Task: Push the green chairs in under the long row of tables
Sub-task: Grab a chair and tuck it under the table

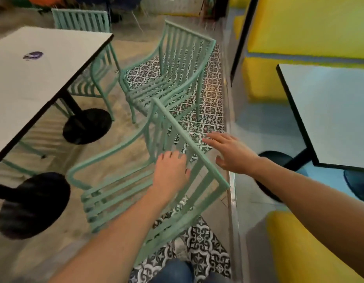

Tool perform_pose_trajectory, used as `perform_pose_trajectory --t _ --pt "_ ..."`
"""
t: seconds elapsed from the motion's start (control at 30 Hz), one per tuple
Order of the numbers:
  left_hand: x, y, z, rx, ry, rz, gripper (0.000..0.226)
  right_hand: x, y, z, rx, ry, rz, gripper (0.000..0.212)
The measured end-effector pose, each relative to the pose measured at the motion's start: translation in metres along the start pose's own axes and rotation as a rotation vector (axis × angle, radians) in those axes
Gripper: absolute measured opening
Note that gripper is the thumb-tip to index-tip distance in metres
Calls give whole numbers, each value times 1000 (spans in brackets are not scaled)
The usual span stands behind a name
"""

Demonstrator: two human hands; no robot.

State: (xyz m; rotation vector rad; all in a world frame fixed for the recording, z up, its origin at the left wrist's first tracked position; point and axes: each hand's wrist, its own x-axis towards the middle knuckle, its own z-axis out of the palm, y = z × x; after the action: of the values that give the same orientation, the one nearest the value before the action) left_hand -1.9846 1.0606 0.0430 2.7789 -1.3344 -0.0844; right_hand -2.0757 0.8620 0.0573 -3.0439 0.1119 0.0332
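Near chair (136,180) sits at six o'clock, pulled out from the surface (34,82), seat facing it, ready for a shove. Left hand (171,172) is on its slatted back, fingers curling over the slats; right hand (230,152) hovers spread just past the top rail. Mint-green metal, slatted, curved arms. Second chair (166,78) waits at twelve, also out.

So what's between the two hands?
In the head view, the top rail of the nearest green chair runs between the left hand and the open right hand.
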Motion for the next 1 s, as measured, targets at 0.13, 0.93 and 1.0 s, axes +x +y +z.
perform_pose_trajectory --t 0.13,0.93,1.0 --pt "44 -8 -3 -24 -47 -56 43 51 16 1 25 -43 -75 75" --pt "151 60 70 -423 -379 -957 62 328 64 63 -357 -459 -1151 82" --pt "150 68 74 -468 -365 -994 63 331 65 68 -356 -423 -1190 67"
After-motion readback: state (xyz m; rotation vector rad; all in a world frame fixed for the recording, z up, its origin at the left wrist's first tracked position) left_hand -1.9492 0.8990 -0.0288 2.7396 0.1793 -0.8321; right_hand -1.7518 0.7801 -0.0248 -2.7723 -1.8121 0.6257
